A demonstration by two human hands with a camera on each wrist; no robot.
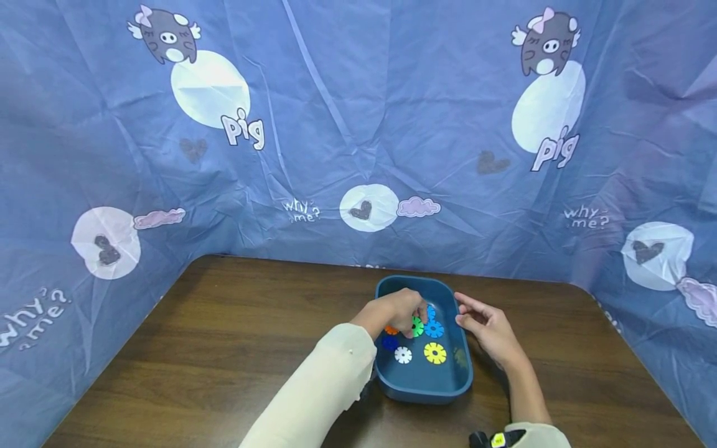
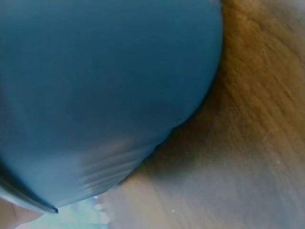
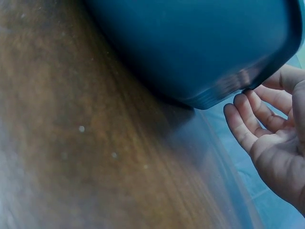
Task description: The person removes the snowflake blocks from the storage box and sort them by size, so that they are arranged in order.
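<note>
A dark blue tray (image 1: pixel 424 379) stands on the table, with several flower-shaped plastic discs lying in it. My left hand (image 1: pixel 402 309) reaches over the tray's left side, its fingers pointing down beside a green disc (image 1: pixel 417 326); the fingertips are partly hidden, and I cannot tell whether they pinch one. Around it lie blue discs (image 1: pixel 434 328), a yellow disc (image 1: pixel 434 353), a white disc (image 1: pixel 403 355), and an orange disc (image 1: pixel 391 330) partly covered by the hand. My right hand (image 1: pixel 491 330) is at the tray's right rim, its fingers loosely extended and fingertips right at the edge.
The brown wooden table (image 1: pixel 269 330) stretches to both sides of the tray. Behind it hangs a blue patterned cloth (image 1: pixel 313 155), close to the table's far edge. The tray's outer wall (image 2: pixel 109 86) fills much of the left wrist view.
</note>
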